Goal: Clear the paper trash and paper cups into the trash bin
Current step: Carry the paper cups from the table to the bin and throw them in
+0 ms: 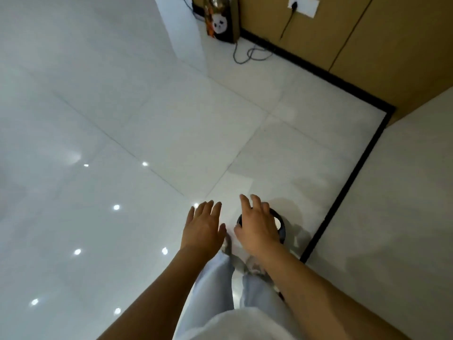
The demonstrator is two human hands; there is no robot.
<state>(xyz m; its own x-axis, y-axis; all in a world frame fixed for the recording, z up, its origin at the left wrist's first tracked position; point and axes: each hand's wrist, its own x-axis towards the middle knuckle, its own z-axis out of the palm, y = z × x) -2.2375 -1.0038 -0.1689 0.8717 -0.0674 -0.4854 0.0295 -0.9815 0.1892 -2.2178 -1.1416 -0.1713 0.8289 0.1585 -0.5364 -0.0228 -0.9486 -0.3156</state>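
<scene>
Head cam: left hand (203, 225) & right hand (257, 228) over trash bin (280, 223), fingers spread, holding nothing.

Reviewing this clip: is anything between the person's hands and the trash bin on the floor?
Nothing visible does. The right hand hangs directly over the dark-rimmed trash bin, hiding most of its opening; the left hand is beside it, over bare floor tile. Both hands look empty, with no paper or cups in view.

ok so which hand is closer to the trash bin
Right. The right hand is spread open directly over the trash bin, covering most of its rim; the left hand is also open, off to the bin's left over bare floor.
</scene>
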